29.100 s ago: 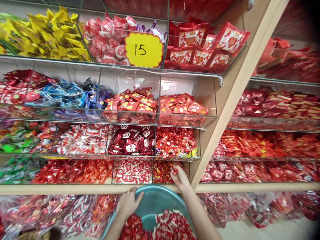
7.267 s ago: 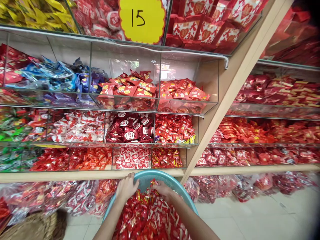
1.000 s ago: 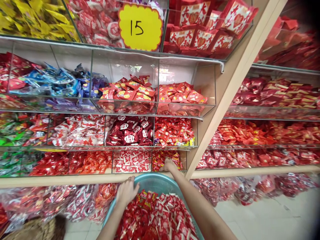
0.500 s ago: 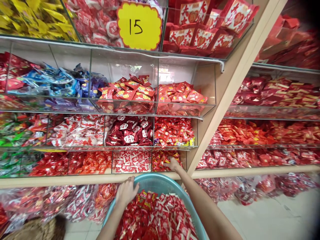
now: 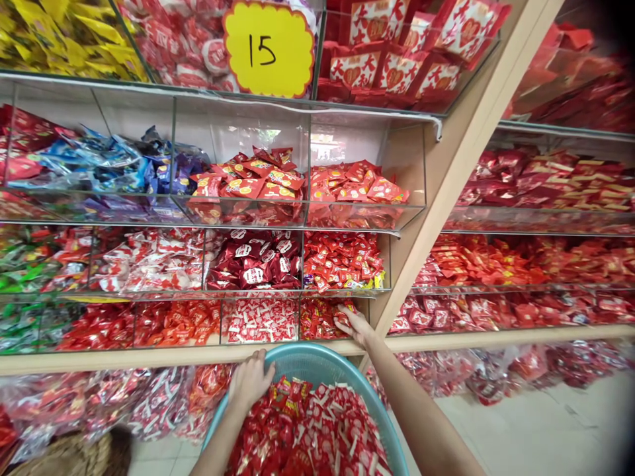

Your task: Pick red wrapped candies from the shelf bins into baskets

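A teal plastic basin [image 5: 389, 423] full of red-wrapped candies [image 5: 297, 430] is right below the shelf edge. My left hand [image 5: 252, 380] grips its rim on the upper left, fingers bent over the edge. In the lowest shelf row, my right hand [image 5: 356, 325] is in the right-hand compartment among small red and gold wrapped candies [image 5: 317, 318]. Its fingers are stretched and apart, touching the candies at the right side, and no candy shows clearly in its grasp. Red-and-white candies [image 5: 260, 319] fill the compartment just left of it.
Clear-walled shelves of wrapped candies rise in front, with a yellow price sign [image 5: 270, 49] marked 15 at the top. A slanting wooden post [image 5: 431, 258] stands right of my right hand. Bagged candies [image 5: 163, 400] lie under the wooden ledge [image 5: 124, 358]; tiled floor [image 5: 546, 430] shows at lower right.
My right hand has shifted slightly right within the compartment, and its fingers have spread. My left hand stays on the basin rim. The view has moved a little.
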Tool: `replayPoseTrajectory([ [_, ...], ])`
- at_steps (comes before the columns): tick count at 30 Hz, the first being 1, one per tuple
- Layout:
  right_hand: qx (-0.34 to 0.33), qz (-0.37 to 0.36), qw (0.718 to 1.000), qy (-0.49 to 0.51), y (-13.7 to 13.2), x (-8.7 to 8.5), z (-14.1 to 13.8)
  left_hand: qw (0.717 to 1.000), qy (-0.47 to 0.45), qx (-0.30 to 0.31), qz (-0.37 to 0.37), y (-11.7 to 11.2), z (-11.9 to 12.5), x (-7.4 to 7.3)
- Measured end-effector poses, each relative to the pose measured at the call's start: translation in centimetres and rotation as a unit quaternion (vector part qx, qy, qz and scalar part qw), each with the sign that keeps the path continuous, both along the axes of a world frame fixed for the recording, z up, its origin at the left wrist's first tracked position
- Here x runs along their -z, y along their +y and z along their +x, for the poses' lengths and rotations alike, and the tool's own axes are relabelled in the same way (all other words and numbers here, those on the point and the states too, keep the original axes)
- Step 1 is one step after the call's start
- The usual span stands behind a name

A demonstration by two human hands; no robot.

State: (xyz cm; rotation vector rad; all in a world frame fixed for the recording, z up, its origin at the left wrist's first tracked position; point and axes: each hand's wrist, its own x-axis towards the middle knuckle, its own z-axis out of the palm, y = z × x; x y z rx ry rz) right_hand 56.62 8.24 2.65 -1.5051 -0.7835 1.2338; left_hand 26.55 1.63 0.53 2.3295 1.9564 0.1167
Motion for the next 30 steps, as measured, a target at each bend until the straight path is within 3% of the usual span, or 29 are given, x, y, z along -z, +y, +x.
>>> replayPoseTrajectory([
  [7, -0.011, -0.009, 0.999, 0.051, 0.1, 0.1, -0.1, 1.000, 0.003, -0.002, 0.001, 0.1, -0.1, 0.2],
  [14, -0.038, -0.004, 0.995, 0.096, -0.4, -1.3, -0.6, 1.000, 0.005, 0.001, 0.004, 0.2, -0.1, 0.3],
  [18, -0.059, -0.006, 0.992, 0.116, -1.6, -2.4, -1.1, 1.000, 0.003, -0.002, -0.008, 0.1, -0.1, -0.2],
  [21, -0.120, -0.015, 0.983, 0.137, -3.7, -2.8, -2.2, 1.000, 0.002, -0.003, -0.016, 0.0, 0.0, -0.4],
  [26, -0.262, -0.099, 0.956, 0.088, -7.8, -1.2, -5.4, 1.000, 0.000, -0.003, -0.002, 0.0, 0.1, -0.2],
  [30, -0.296, -0.154, 0.942, 0.032, -9.3, 1.5, -7.8, 1.000, -0.001, -0.003, 0.001, -0.1, 0.1, 0.0],
])
